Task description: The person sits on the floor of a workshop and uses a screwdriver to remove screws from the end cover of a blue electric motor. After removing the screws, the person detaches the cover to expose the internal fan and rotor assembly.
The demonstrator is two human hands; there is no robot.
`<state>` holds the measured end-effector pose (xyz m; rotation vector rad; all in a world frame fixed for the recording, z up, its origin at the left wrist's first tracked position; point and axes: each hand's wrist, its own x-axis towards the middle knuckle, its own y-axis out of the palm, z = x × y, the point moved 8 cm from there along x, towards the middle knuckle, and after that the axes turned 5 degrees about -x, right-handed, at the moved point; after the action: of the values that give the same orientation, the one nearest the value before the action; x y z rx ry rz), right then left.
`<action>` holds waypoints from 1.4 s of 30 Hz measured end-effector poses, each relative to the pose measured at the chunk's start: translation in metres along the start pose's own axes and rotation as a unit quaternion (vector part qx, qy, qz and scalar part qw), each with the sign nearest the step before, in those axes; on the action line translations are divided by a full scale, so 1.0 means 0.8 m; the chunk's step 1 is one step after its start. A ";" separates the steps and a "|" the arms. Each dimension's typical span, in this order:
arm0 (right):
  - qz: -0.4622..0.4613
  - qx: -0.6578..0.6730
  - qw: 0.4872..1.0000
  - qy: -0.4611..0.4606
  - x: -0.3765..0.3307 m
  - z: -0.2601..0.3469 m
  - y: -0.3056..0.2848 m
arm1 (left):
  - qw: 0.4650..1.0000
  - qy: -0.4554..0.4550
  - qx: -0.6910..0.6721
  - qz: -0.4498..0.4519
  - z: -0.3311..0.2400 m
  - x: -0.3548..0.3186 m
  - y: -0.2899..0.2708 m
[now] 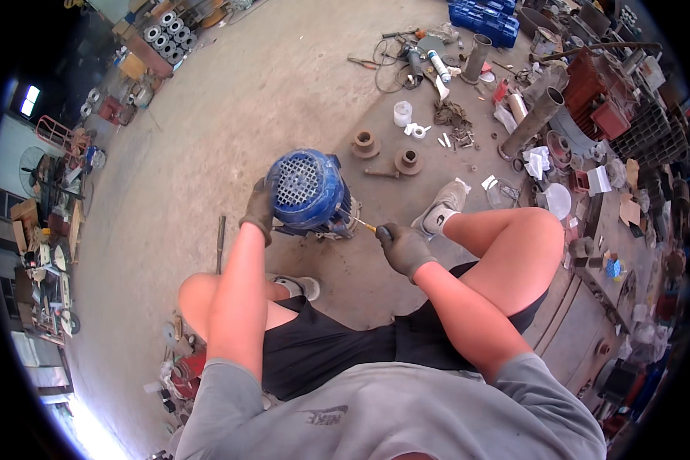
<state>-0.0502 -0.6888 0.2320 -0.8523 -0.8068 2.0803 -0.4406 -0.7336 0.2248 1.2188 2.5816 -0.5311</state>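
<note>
Braced left hand (261, 207) against blue motor (314, 199) at frame centre; could not tell finger closure. Closed right hand (405, 248) round screwdriver-like tool (367, 225), tip near motor. Judged work underway, with vented cover (295, 178) on, flanged parts (366, 146) loose. Could not tell remaining steps. Noted dusty workshop floor (192, 146), clutter (594, 92) upper right.

Free passage over floor (245, 100) beyond the blue motor (305, 192), rusty flanges (366, 146) as obstacles at right.

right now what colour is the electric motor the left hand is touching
The electric motor is blue, best seen in the head view.
</note>
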 end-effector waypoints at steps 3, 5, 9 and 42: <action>-0.002 0.110 0.994 0.021 0.004 -0.026 0.017 | 0.998 0.000 -0.038 -0.049 -0.014 -0.029 0.023; 0.028 0.184 0.982 0.031 0.006 -0.031 0.024 | 0.999 0.015 -0.041 -0.025 -0.011 -0.020 0.021; 0.136 0.286 0.943 0.102 0.011 -0.035 0.030 | 0.998 0.010 -0.063 -0.027 -0.005 -0.020 0.020; -0.198 0.092 0.974 -0.060 0.215 0.215 -0.050 | 0.956 -0.002 -0.241 0.168 -0.023 0.031 0.061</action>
<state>-0.2548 -0.5746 0.3095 -0.4247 -0.7616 1.8257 -0.4192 -0.6802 0.2218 1.4134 2.2292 0.1592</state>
